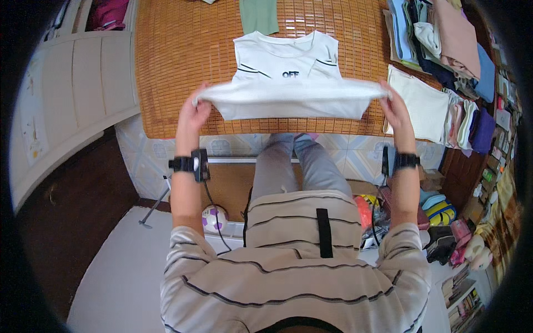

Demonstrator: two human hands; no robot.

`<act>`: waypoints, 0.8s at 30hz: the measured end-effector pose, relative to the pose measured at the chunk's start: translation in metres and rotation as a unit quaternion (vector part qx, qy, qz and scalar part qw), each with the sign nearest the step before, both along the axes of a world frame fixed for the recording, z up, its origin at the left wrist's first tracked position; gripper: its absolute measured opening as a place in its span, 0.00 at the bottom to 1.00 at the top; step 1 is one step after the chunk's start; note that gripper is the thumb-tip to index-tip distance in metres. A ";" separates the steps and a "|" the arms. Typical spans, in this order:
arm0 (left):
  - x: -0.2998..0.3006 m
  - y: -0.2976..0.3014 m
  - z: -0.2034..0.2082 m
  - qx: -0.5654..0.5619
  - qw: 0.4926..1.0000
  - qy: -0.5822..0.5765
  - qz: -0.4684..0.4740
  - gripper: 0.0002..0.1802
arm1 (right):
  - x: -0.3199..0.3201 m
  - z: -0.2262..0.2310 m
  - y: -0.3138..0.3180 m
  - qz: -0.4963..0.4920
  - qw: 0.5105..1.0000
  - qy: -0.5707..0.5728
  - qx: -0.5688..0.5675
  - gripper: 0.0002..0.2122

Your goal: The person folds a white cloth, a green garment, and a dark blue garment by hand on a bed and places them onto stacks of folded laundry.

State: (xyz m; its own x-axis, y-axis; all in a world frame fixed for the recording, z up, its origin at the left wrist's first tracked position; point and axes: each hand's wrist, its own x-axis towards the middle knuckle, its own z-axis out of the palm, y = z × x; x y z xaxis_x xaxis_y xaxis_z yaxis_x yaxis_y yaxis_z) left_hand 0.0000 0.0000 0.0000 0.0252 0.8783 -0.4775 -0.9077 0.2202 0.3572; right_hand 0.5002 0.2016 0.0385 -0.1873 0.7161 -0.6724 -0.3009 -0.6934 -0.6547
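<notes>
A white sleeveless shirt [294,61] with dark stripes and a small dark print lies on the woven bamboo mat [183,61], its neckline pointing away from me. Its lower part is lifted and doubled over toward the neckline, blurred along the raised edge. One corner of that edge is pinched in my left hand [195,108]. At the opposite corner, my right hand [395,108] grips the fabric with closed fingers. Both wrists wear black straps with small devices. Just beyond the neckline lies a green cloth [259,15], cut off by the upper border.
At the right, a white folded cloth [422,105] lies beside a stack of folded clothes [455,39] and a row of small rolled garments [459,119]. Pale cabinets [78,77] border the mat's left side. Below, a white and purple ball [214,218] rests near my legs.
</notes>
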 end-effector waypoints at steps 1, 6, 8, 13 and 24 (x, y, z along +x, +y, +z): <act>-0.010 0.014 -0.017 0.020 0.997 -0.070 0.000 0.25 | 0.001 -0.014 0.015 -0.055 0.998 -0.009 -0.011 0.17; 0.027 0.107 0.007 -0.059 0.982 0.119 0.138 0.25 | -0.054 -0.056 0.048 -0.169 0.978 0.110 0.054 0.17; 0.041 0.119 0.010 -0.069 0.946 0.288 0.132 0.29 | -0.072 -0.066 0.042 -0.089 0.993 -0.033 0.073 0.21; 0.027 0.093 -0.037 -0.129 0.876 0.462 -0.051 0.34 | -0.085 -0.109 -0.020 0.195 0.850 -0.402 0.279 0.25; 0.041 0.054 -0.095 -0.140 0.749 0.624 -0.171 0.37 | -0.064 -0.124 -0.102 0.336 0.621 -0.624 0.335 0.25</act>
